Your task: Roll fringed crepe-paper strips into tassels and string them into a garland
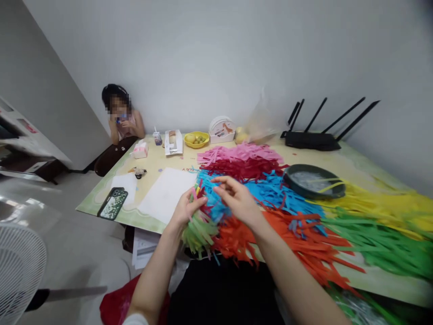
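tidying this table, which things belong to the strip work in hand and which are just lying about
Likely part of it:
strip bundle in the left hand
pink strips, dark red strips, blue strips, orange strips, green strips, yellow strips
perhaps the dark bowl, with yellow strips across it

Apparently just lying about:
phone
tissue pack
drink carton
yellow fruit dish
router

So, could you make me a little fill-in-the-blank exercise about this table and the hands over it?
1. The camera wearer's ____ hand holds a bunch of strips.
2. Between the pink strips and the blue strips lies a heap of ____ strips.
3. The router is coloured ____.
4. The fruit sits in a ____ bowl.

Missing words: left; dark red; black; yellow.
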Tool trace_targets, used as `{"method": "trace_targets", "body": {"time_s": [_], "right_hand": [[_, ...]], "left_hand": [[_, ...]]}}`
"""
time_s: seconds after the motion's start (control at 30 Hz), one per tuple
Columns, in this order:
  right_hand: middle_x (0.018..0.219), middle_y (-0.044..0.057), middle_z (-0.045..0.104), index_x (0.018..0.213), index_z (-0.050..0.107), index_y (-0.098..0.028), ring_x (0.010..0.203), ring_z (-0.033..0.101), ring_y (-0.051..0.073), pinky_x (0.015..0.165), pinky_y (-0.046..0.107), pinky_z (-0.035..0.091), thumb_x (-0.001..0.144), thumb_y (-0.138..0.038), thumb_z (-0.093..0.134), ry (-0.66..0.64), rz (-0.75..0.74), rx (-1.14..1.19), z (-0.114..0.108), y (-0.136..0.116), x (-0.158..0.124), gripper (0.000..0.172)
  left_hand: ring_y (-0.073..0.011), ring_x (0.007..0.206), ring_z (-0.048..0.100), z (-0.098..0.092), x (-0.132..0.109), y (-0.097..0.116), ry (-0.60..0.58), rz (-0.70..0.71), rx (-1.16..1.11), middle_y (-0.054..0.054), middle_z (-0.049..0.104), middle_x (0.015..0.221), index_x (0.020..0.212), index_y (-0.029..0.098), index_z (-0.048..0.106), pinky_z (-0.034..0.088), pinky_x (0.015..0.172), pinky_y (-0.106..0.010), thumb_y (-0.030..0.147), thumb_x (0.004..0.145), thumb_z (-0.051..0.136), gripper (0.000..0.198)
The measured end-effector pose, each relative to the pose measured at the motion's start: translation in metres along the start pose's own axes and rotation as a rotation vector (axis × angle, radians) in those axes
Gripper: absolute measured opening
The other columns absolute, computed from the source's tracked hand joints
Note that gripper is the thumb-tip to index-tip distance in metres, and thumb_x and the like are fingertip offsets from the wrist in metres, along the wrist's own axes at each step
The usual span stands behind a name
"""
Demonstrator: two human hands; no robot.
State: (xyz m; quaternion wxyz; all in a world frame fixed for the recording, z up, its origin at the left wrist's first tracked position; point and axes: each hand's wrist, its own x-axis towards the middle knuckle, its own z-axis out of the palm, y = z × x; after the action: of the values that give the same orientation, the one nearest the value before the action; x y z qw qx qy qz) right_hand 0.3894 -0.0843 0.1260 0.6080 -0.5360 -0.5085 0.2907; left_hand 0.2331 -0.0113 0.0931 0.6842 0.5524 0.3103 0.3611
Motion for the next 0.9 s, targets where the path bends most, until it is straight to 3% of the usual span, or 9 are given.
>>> {"method": "trace_targets", "body": {"time_s": [0.13,0.23,0.37,0.53,0.63,0.9], "right_hand": [[0.064,-0.002,0.055,0.08,0.059,-0.019,0.053,0.047,0.011,0.051,0.025,0.036,0.085,-0.04,0.059,-0.147,-0.023,-0.01,0.012,0.0,-0.001,0.022],[0.064,-0.002,0.055,0.081,0.055,-0.019,0.05,0.047,0.011,0.05,0.025,0.036,0.088,-0.044,0.055,-0.147,-0.015,0.01,0.008,0.002,-0.002,0.025],[0.072,0.002,0.063,0.091,0.062,-0.019,0.059,0.056,0.015,0.057,0.028,0.044,0.091,-0.04,0.052,-0.019,-0.095,-0.163,0.005,0.003,-0.008,0.023],[0.1,0.009,0.075,0.103,0.071,-0.02,0.088,0.07,0.023,0.08,0.037,0.053,0.093,-0.03,0.048,0.029,-0.207,-0.388,0.006,0.0,-0.023,0.027],[0.104,0.009,0.076,0.103,0.073,-0.02,0.093,0.071,0.024,0.081,0.036,0.056,0.092,-0.026,0.05,0.036,-0.226,-0.448,0.009,-0.001,-0.032,0.027],[0.098,0.01,0.076,0.104,0.073,-0.018,0.085,0.073,0.024,0.077,0.034,0.057,0.091,-0.022,0.049,0.087,-0.261,-0.495,0.015,-0.004,-0.037,0.028]], "left_hand": [[-0.0089,0.056,0.054,0.004,-0.007,-0.001,-0.144,-0.051,-0.057,0.0,0.063,0.068,0.083,0.011,0.067,0.043,0.058,-0.021,0.04,0.067,0.081,0.036],[-0.0115,0.055,0.057,0.001,-0.009,0.004,-0.19,-0.114,-0.136,-0.005,0.065,0.067,0.077,0.009,0.068,0.045,0.056,-0.023,0.048,0.067,0.079,0.042],[-0.0146,0.057,0.061,0.001,-0.011,0.008,-0.03,-0.147,-0.212,-0.006,0.067,0.067,0.076,0.008,0.068,0.05,0.058,-0.027,0.045,0.058,0.085,0.044],[-0.0169,0.063,0.066,0.006,-0.014,0.007,0.208,-0.023,-0.233,-0.006,0.071,0.075,0.09,0.01,0.068,0.053,0.06,-0.027,0.039,0.059,0.085,0.046],[-0.0147,0.063,0.065,0.008,-0.018,0.006,0.25,0.059,-0.145,-0.006,0.072,0.077,0.092,0.011,0.069,0.053,0.061,-0.025,0.039,0.065,0.082,0.041],[-0.0156,0.067,0.063,0.012,-0.028,0.012,0.278,0.24,0.242,-0.003,0.071,0.077,0.091,0.014,0.073,0.05,0.066,-0.025,0.036,0.077,0.071,0.026]]}}
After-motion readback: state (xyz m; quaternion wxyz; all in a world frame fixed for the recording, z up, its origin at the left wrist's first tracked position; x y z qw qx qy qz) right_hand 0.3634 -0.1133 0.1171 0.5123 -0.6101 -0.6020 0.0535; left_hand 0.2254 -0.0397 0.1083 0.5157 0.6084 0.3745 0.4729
